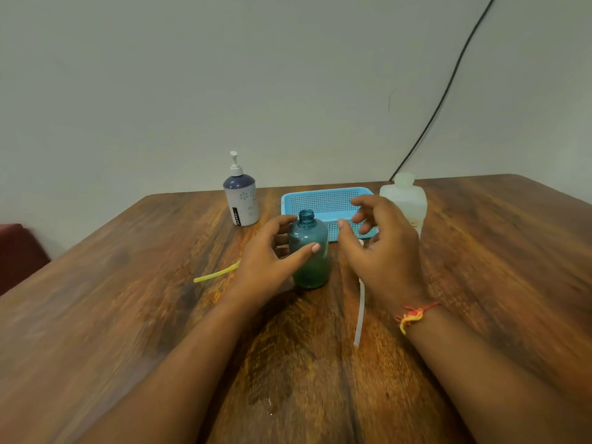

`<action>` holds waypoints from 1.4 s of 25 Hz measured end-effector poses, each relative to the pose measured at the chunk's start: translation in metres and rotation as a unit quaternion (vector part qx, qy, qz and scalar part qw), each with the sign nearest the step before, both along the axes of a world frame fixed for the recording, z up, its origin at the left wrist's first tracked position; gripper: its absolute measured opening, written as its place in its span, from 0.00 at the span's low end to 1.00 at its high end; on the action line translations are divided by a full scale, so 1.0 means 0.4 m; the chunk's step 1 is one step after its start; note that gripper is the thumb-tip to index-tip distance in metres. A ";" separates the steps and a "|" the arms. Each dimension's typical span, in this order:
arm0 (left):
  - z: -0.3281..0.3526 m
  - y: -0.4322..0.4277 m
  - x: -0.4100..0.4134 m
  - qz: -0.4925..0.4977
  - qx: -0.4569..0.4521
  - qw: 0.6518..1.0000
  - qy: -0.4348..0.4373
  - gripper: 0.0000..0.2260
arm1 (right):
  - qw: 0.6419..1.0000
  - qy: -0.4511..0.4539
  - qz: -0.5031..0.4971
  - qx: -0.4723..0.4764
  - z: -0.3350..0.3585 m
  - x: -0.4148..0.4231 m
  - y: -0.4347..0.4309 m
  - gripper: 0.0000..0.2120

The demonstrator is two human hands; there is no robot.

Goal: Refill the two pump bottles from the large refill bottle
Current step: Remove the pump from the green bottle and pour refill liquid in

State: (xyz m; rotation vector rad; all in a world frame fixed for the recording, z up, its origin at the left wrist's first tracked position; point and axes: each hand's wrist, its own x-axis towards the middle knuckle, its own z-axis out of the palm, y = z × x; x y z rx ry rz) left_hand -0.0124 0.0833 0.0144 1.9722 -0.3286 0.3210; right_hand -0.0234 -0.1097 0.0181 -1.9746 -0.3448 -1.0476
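The uncapped teal pump bottle (309,251) on the bench (480,267) is gripped by the left hand (266,261), to be kept steady while the refill bottle (407,200) is fetched by the empty, slack-fingered right hand (381,248).

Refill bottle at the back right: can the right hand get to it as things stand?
Probably yes. The refill bottle stands upright just beyond the right hand, beside the blue basket, with nothing between them. That hand is open and holds nothing; the left hand grips the teal bottle.
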 end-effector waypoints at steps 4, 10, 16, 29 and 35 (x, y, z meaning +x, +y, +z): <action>0.001 -0.008 -0.001 0.013 0.004 1.000 0.002 0.29 | 0.983 -0.101 -0.144 0.046 0.018 0.012 -0.035 0.22; -0.001 -0.014 -0.001 0.024 0.010 1.000 0.002 0.30 | 0.954 0.073 -0.280 0.080 -0.007 0.060 -0.072 0.43; -0.004 -0.016 -0.001 0.032 0.015 0.999 -0.001 0.30 | 0.949 0.180 -0.242 0.090 -0.043 0.099 -0.091 0.48; -0.005 -0.021 -0.002 0.044 0.013 0.999 -0.007 0.31 | 0.985 0.110 -0.131 0.015 -0.043 0.089 -0.087 0.36; 0.000 -0.022 -0.014 0.038 0.015 0.999 -0.018 0.30 | 0.992 0.048 -0.099 -0.062 -0.030 0.075 -0.081 0.36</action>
